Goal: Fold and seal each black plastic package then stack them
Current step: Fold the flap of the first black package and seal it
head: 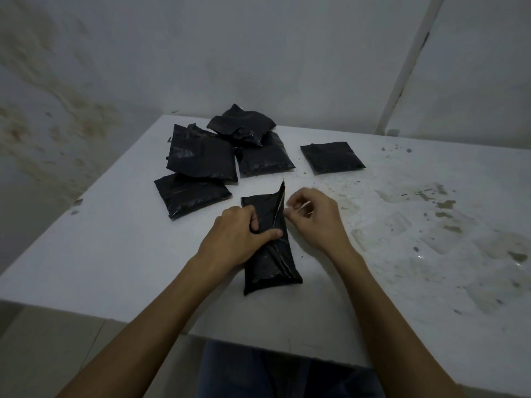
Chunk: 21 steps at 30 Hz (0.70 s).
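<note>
Stained grey walls close in behind a white table, blotched with marks to the right of the hands. Under the left hand lies a long black package, set lengthwise away from the person; the fingers curl over its left edge and the thumb presses flat across its top. Just right of that thumb, the right hand pinches the raised flap edge between thumb and forefinger, with a thin pale strip showing among the other loosely curled fingers; what it is I cannot tell. Beyond the fingertips, to the left, sits a loose pile of black packages, overlapping. One flat package lies apart, beyond the right hand.
</note>
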Available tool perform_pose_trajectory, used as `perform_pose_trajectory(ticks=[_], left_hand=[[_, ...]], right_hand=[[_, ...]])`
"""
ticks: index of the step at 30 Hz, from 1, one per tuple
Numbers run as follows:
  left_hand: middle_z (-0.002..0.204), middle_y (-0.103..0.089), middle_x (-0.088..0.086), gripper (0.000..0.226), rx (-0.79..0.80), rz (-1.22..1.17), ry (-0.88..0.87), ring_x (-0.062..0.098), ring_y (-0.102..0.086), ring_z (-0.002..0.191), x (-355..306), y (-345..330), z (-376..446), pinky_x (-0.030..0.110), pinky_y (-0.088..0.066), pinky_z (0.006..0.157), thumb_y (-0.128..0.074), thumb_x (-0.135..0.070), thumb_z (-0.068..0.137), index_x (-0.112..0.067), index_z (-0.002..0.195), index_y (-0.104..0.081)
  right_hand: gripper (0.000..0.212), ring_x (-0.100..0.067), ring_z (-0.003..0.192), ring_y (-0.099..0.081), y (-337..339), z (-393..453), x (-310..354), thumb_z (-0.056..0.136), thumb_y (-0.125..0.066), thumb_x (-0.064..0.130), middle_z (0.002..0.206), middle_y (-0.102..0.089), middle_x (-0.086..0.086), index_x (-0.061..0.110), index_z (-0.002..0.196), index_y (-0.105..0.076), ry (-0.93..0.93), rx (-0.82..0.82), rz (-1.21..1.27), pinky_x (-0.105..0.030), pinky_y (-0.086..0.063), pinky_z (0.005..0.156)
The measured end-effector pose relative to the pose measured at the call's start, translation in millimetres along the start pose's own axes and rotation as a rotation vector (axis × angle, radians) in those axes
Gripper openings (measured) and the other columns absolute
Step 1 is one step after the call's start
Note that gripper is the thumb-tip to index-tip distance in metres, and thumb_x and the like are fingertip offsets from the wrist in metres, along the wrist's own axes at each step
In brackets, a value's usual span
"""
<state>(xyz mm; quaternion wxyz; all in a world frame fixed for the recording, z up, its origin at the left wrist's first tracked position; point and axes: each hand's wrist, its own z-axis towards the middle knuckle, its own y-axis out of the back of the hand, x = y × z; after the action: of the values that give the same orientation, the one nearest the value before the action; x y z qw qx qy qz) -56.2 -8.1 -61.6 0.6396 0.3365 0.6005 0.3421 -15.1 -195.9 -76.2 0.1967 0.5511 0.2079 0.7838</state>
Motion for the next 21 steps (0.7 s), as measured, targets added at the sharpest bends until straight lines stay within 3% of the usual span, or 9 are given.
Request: perform_pose_trajectory(ticks=[3, 8, 11, 13, 15, 17, 19, 21], left_hand=[[0.084, -0.060, -0.002, 0.051, 0.002, 0.006, 0.005, 0.012, -0.055, 0.075, -1.8, 0.9, -2.3, 0.029, -0.037, 0.058, -0.074, -0.067, 0.080, -0.020, 0.080, -0.054], [0.082, -0.061, -0.005, 0.042, 0.036, -0.020, 0.012, 0.011, -0.057, 0.073, 0.4, 3.8, -1.8, 0.029, -0.040, 0.058, -0.073, -0.060, 0.085, -0.022, 0.079, -0.057], [0.074, -0.063, -0.005, 0.038, 0.078, -0.060, -0.027, 0.013, -0.060, 0.070, 5.0, 10.5, 4.3, 0.031, -0.040, 0.060, -0.061, -0.051, 0.098, -0.020, 0.075, -0.063], [0.067, -0.063, -0.007, 0.039, 0.103, -0.054, -0.075, 0.009, -0.059, 0.064, 8.4, 19.0, 11.2, 0.032, -0.039, 0.062, -0.053, -0.041, 0.104, -0.023, 0.073, -0.069], [0.069, -0.061, -0.012, 0.025, 0.068, 0.051, -0.132, 0.006, -0.057, 0.065, 9.7, 26.8, 18.9, 0.032, -0.043, 0.064, -0.057, -0.037, 0.100, -0.031, 0.080, -0.070], [0.081, -0.058, -0.014, 0.005, -0.049, 0.086, -0.233, 0.005, -0.056, 0.074, 10.4, 33.2, 26.4, 0.032, -0.049, 0.069, -0.066, -0.033, 0.091, -0.034, 0.097, -0.067], [0.110, -0.058, -0.011, 0.034, -0.100, 0.106, -0.439, 0.007, -0.058, 0.100, 12.1, 35.3, 36.6, 0.034, -0.048, 0.082, -0.068, -0.031, 0.083, -0.032, 0.117, -0.064], [0.142, -0.054, -0.007, 0.055, 0.032, 0.184, -0.587, 0.013, -0.048, 0.134, 12.6, 36.1, 48.0, 0.037, -0.039, 0.106, -0.063, -0.032, 0.077, -0.029, 0.132, -0.061]], right_hand=[[0.014, -0.010, 0.084, -0.063, -0.8, -0.6, -0.2, 0.092, -0.073, 0.014, 0.098, -0.065, 0.002, 0.025, 0.101, -0.073, -0.016, 0.186, -0.038, -0.020, -0.049, 0.076], [0.027, -0.012, 0.092, -0.060, 3.6, 1.9, 5.4, 0.096, -0.070, 0.021, 0.106, -0.060, -0.002, 0.025, 0.122, -0.072, -0.046, 0.314, -0.106, -0.023, -0.048, 0.086], [0.039, -0.014, 0.096, -0.059, 10.3, 1.0, 15.3, 0.097, -0.068, 0.025, 0.109, -0.054, -0.002, 0.024, 0.136, -0.065, -0.050, 0.398, -0.161, -0.027, -0.048, 0.093], [0.050, -0.010, 0.093, -0.057, 16.7, -1.1, 23.4, 0.094, -0.072, 0.033, 0.105, -0.051, 0.002, 0.024, 0.142, -0.060, -0.056, 0.458, -0.165, -0.021, -0.049, 0.088], [0.067, -0.008, 0.093, -0.053, 21.0, -2.9, 29.5, 0.086, -0.080, 0.043, 0.107, -0.047, 0.004, 0.027, 0.146, -0.054, -0.049, 0.527, -0.216, -0.018, -0.045, 0.080], [0.086, -0.012, 0.100, -0.052, 21.5, -3.4, 30.6, 0.079, -0.084, 0.050, 0.116, -0.043, 0.002, 0.031, 0.152, -0.045, -0.046, 0.577, -0.296, -0.025, -0.044, 0.086], [0.091, -0.014, 0.104, -0.051, 20.2, -2.9, 31.2, 0.078, -0.084, 0.050, 0.121, -0.039, 0.003, 0.032, 0.154, -0.040, -0.056, 0.595, -0.315, -0.029, -0.044, 0.091], [0.087, -0.015, 0.104, -0.050, 20.3, -2.0, 35.0, 0.079, -0.084, 0.047, 0.122, -0.038, 0.003, 0.032, 0.154, -0.041, -0.046, 0.619, -0.335, -0.031, -0.046, 0.093]])
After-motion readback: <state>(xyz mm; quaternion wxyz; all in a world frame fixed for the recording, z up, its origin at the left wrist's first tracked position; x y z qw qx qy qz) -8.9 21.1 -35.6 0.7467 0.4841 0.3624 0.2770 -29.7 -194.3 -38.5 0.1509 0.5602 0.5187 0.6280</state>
